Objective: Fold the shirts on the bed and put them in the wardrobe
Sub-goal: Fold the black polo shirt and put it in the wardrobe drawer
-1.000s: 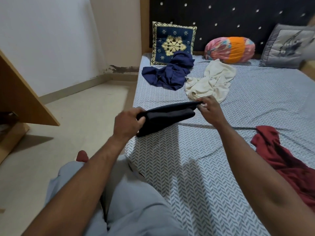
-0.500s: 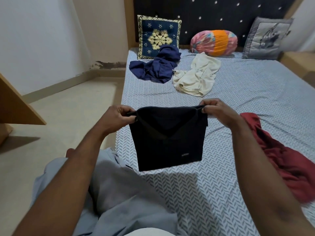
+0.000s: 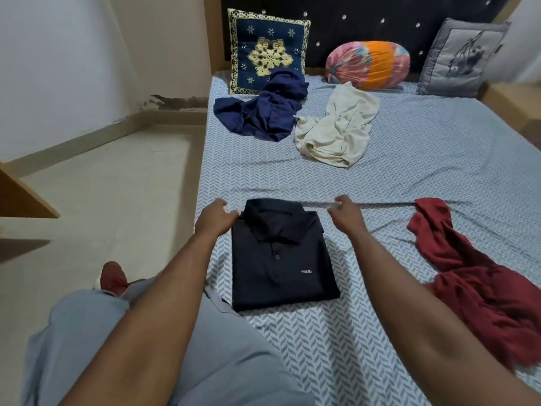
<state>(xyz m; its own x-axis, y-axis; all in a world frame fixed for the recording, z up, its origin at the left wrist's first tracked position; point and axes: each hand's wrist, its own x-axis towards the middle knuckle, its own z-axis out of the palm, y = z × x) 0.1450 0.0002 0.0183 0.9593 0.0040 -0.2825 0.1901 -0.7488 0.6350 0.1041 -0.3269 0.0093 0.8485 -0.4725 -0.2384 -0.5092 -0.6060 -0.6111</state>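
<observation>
Polo shirt (image 3: 278, 259), black, folded: flat on bed (image 3: 409, 171), long axis running away from me, collar farthest. Left hand (image 3: 216, 221) fingers curled at its far-left corner, pinch uncertain; right hand (image 3: 347, 219) fingers loosely curled, empty, just beside.

We're in a home bedroom: a bed (image 3: 409, 159) with a patterned sheet, cushions (image 3: 268, 51) against a studded headboard (image 3: 380, 19), and shirts (image 3: 336, 127) strewn across it.
</observation>
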